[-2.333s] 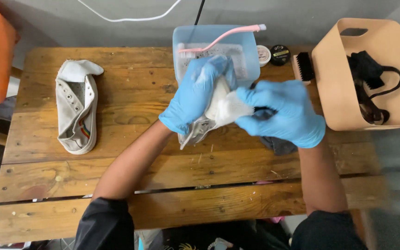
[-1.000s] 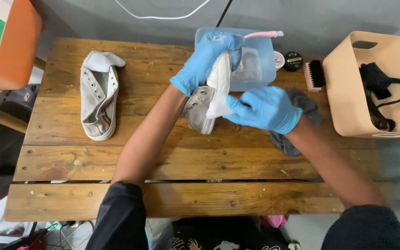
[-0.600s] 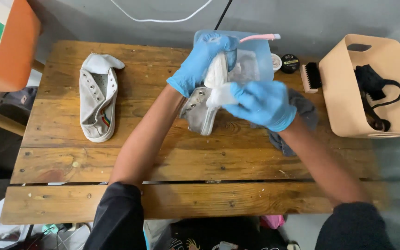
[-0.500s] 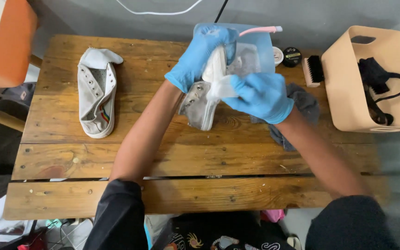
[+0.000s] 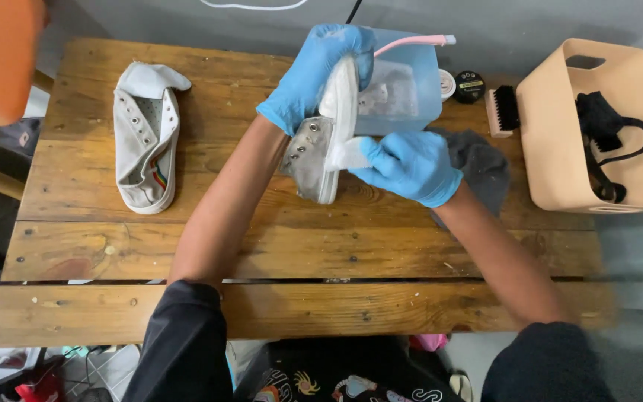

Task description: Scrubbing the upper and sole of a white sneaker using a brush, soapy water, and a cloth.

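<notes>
My left hand (image 5: 310, 74), in a blue glove, grips a dirty grey-white canvas shoe (image 5: 320, 141) tipped on its side above the wooden table (image 5: 284, 246), its white sole facing right. In my right hand (image 5: 407, 164), also blue-gloved, a small white sponge block (image 5: 347, 154) is pressed against the sole's edge. The second shoe (image 5: 145, 145), laceless with a rainbow stripe, lies flat at the table's left.
A clear plastic tub (image 5: 403, 85) with a pink toothbrush (image 5: 411, 45) across it stands behind the shoe. A grey cloth (image 5: 478, 160), a brush (image 5: 501, 110) and a small black tin (image 5: 469, 85) lie to the right. A beige basket (image 5: 560, 141) holds black items. An orange chair (image 5: 1, 59) is far left.
The shoe was tipped more upright with its toe toward the tub. My right hand slid the white block down along the sole's edge toward the heel.
</notes>
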